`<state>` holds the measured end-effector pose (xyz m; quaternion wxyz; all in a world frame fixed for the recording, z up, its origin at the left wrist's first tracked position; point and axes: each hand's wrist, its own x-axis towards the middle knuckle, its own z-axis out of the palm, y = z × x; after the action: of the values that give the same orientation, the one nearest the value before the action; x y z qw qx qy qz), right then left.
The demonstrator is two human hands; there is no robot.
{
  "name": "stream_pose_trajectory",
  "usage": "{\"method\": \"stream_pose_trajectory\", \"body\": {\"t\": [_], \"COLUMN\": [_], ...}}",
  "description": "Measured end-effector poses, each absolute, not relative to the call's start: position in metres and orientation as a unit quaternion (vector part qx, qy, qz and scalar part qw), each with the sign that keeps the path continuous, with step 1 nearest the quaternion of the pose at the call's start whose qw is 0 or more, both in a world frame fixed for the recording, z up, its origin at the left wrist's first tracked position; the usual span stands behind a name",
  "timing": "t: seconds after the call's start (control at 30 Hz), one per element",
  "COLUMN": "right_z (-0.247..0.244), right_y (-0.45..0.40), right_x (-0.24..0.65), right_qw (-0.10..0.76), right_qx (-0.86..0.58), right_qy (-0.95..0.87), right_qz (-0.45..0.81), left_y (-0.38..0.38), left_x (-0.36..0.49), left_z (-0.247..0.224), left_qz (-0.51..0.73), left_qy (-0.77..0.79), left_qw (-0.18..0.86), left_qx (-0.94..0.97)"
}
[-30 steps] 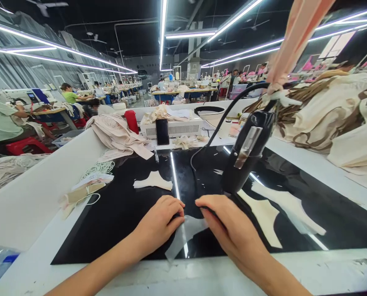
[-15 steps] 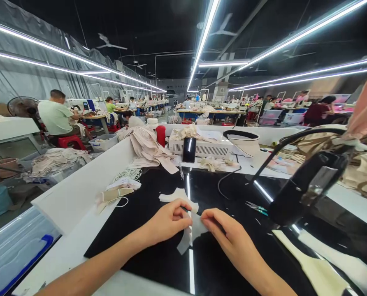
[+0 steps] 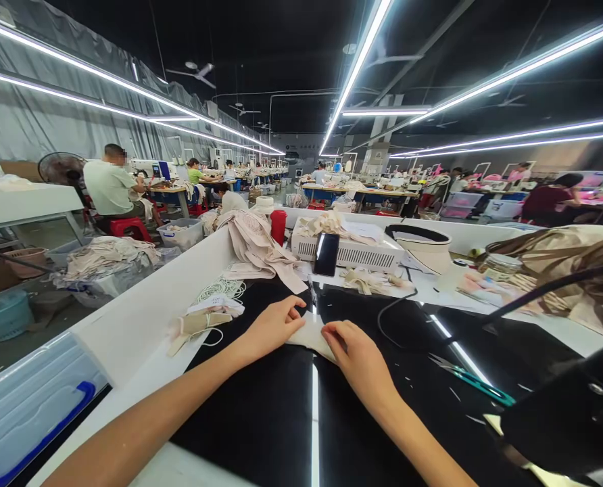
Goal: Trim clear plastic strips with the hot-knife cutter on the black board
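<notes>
A small off-white fabric piece (image 3: 310, 334) lies on the glossy black work surface (image 3: 261, 419) between my two hands. My left hand (image 3: 274, 329) is closed at its left edge, thumb and fingertips on the cloth. On the opposite edge, my right hand (image 3: 355, 352) pinches the fabric between thumb and fingers. The fingertips hide parts of both ends. Right of my right hand lie teal-handled snips (image 3: 476, 382) with their blades pointing left. Beyond the fabric, a pen-like tool (image 3: 312, 292) rests near the back of the black surface.
A phone (image 3: 326, 253) leans on a white vented box (image 3: 347, 251). Cut beige fabric (image 3: 258, 247) is heaped at the back left, beside a red cylinder (image 3: 278, 226). Cord and labels (image 3: 215, 308) lie left. A dark lamp-like arm (image 3: 560, 406) blocks the right. Co-workers sit farther off.
Both hands have moved away from me, and the translucent strip between them is no longer visible. They now hold the off-white piece's edges. The view has shifted, and the dark arm sits lower right.
</notes>
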<state>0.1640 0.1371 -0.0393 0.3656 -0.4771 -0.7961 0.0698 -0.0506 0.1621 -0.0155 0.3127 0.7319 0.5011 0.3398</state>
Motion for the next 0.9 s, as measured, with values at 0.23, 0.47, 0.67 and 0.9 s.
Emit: {"method": "stream_pose_trajectory", "body": {"t": [0.23, 0.47, 0.67, 0.9], "right_z": [-0.058, -0.042, -0.015, -0.015], "right_y": [0.138, 0.126, 0.059, -0.013], "right_x": [0.163, 0.159, 0.186, 0.305], "right_qw": [0.303, 0.297, 0.286, 0.300], "right_qx": [-0.497, -0.506, -0.466, -0.568], "right_qy": [-0.813, -0.810, -0.831, -0.750], "right_qz": [0.017, 0.028, 0.103, 0.158], "left_y": [0.167, 0.169, 0.168, 0.144], "left_x": [-0.045, -0.049, -0.065, -0.055], "left_z": [-0.031, -0.036, -0.033, -0.034], "left_qz": [0.269, 0.250, 0.290, 0.285], "left_qy": [0.501, 0.491, 0.445, 0.395], "left_qw": [0.209, 0.126, 0.079, 0.029], "left_qx": [0.796, 0.825, 0.844, 0.873]}}
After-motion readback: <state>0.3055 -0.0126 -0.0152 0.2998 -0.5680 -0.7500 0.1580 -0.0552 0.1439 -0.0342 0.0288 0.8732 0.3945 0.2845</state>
